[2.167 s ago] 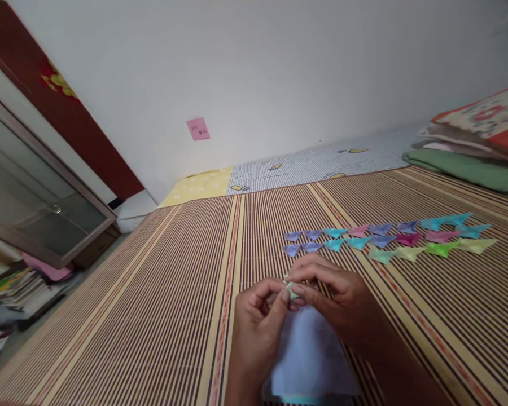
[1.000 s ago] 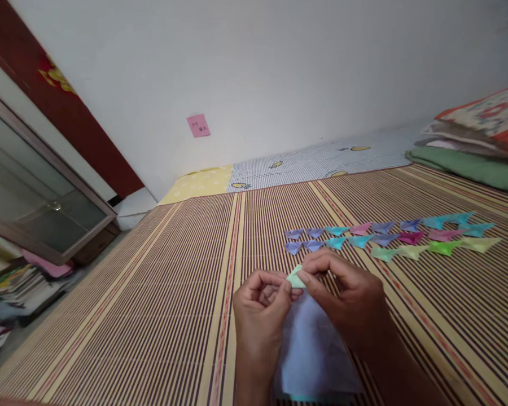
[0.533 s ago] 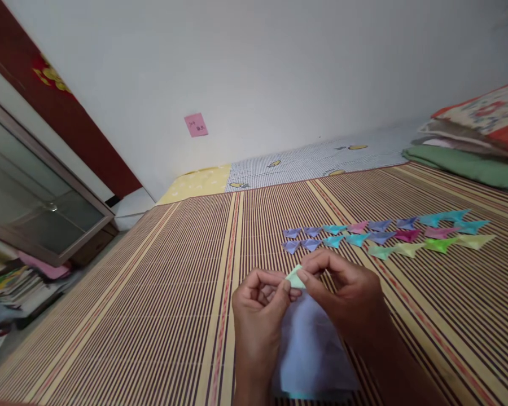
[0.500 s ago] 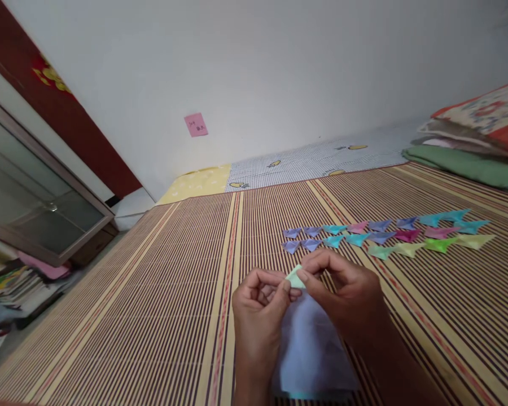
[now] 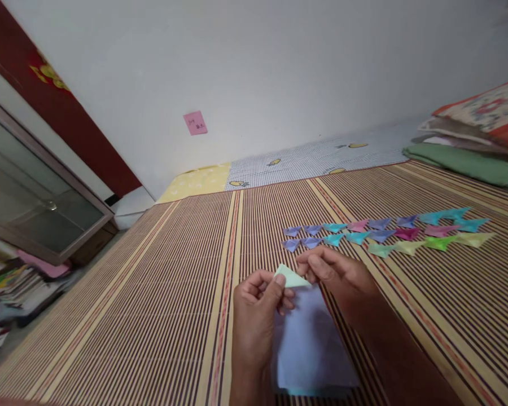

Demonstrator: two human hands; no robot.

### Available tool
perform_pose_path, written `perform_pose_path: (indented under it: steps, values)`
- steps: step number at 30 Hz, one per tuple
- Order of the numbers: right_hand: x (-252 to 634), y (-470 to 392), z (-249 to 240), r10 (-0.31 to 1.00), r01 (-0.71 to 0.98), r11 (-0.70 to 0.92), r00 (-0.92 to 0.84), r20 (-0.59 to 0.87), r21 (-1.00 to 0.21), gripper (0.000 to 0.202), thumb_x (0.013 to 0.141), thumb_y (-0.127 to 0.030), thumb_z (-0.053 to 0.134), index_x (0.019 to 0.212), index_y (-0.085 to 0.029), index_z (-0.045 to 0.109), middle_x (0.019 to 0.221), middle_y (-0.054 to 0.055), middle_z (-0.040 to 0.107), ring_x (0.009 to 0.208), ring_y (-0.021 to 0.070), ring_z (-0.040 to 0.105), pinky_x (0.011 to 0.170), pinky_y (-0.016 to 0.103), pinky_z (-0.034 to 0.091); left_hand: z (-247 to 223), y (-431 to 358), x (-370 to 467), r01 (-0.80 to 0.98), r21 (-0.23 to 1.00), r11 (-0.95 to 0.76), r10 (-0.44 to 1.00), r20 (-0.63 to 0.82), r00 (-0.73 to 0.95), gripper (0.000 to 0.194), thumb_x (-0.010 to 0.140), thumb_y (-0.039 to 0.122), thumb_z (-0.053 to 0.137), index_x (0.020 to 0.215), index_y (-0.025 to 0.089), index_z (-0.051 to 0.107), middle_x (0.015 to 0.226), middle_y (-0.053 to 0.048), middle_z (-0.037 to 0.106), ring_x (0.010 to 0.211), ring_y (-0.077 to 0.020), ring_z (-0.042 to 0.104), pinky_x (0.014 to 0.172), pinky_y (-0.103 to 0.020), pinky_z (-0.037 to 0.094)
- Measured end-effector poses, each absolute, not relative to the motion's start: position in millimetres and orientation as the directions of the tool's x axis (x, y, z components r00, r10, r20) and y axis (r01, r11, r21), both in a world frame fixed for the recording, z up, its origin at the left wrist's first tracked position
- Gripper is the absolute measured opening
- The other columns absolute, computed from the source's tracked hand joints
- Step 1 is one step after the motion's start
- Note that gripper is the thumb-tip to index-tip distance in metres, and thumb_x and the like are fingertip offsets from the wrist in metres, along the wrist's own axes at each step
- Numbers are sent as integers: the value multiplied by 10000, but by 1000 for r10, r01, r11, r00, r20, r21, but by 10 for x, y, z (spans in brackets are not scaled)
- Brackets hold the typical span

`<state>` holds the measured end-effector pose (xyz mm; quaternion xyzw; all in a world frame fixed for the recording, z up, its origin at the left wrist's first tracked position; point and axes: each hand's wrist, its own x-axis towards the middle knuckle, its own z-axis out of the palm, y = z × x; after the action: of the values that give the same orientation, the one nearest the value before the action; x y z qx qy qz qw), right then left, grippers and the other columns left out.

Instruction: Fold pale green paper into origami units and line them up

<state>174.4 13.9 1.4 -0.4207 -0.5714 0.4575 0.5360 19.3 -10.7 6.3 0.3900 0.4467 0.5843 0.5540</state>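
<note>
A small pale green folded paper (image 5: pixel 294 278), triangular in outline, is pinched between the thumb and fingers of my left hand (image 5: pixel 260 307). Just to its right is my right hand (image 5: pixel 342 279), thumb and index finger pressed together beside the paper's right side; whether anything is between them is too small to tell. Below both hands lies a stack of bluish-purple paper sheets (image 5: pixel 311 349) with a teal edge at the bottom. Beyond my hands, several folded paper pieces (image 5: pixel 406 234) in blue, purple, pink, green and yellow lie in two rows on the striped mat (image 5: pixel 186 282).
Folded green cloth (image 5: pixel 469 163) and a patterned cushion (image 5: pixel 499 113) are stacked at the right. A pink note (image 5: pixel 195 123) is on the wall. A glass-fronted cabinet door (image 5: pixel 42 186) and stacked books (image 5: pixel 14 290) are at the left.
My right hand has let go of the pale green paper's right side and its fingers have drawn together above it. More of the paper shows, now as a wider triangle in my left hand.
</note>
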Motion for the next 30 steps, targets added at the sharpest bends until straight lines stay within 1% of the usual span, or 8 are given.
perform_pose_path:
  steps: [4,7,10,14,18,21,25,30]
  values:
    - [1770,118,51,956,80,207,-227,185,-975,286,922,-403,619,734,-190,658,640,-28,567,599,126,487,558,260,378,50,-100,181,-325,946,0,994,-36,-105,228,835,280,756,693,130,658,602,-13,680,499,-74,545,495,-168,419]
    - [1729,100,43,947,106,232,-252,199,-967,278,916,-350,601,692,-188,638,612,-31,545,582,126,466,539,258,355,44,-98,199,-319,948,13,993,-51,-110,229,829,281,762,691,133,655,595,-8,671,505,-77,543,503,-171,424]
    - [1706,103,14,946,100,242,-244,212,-965,268,924,-333,589,703,-189,637,626,-27,558,595,130,479,553,258,372,33,-93,217,-299,954,1,990,-43,-134,224,837,289,757,705,137,659,610,-9,675,521,-85,549,522,-181,437]
    - [1755,124,-17,937,103,243,-284,206,-965,247,943,-328,574,769,-185,676,677,-11,613,618,134,505,576,262,394,38,-93,192,-238,969,-63,986,23,-166,216,851,301,751,727,142,675,633,-5,671,558,-92,559,558,-190,451]
    - [1790,125,5,921,83,259,-321,220,-962,286,969,-356,555,810,-183,719,690,6,646,631,141,545,583,264,425,82,-114,162,-175,981,-90,990,68,-123,218,854,317,750,732,147,689,639,-4,669,569,-97,564,562,-190,456]
    - [1754,112,40,923,34,248,-311,226,-968,259,933,-384,636,781,-185,703,690,3,659,634,138,576,586,257,450,111,-122,197,-177,980,-92,991,73,-110,205,815,308,781,731,143,693,623,3,660,554,-95,562,543,-184,454]
    - [1695,105,51,937,-111,231,-243,252,-967,229,919,-357,663,756,-196,664,682,-6,663,635,138,608,602,265,488,109,-109,279,-284,957,-67,989,25,-148,207,731,277,838,754,148,678,606,10,669,530,-103,581,528,-195,474]
    - [1706,111,22,948,-11,253,-196,250,-967,238,919,-362,663,759,-186,666,690,2,656,659,146,598,612,274,479,91,-102,287,-285,954,-91,989,53,-140,172,837,277,753,741,151,686,620,-15,702,546,-115,615,569,-213,496]
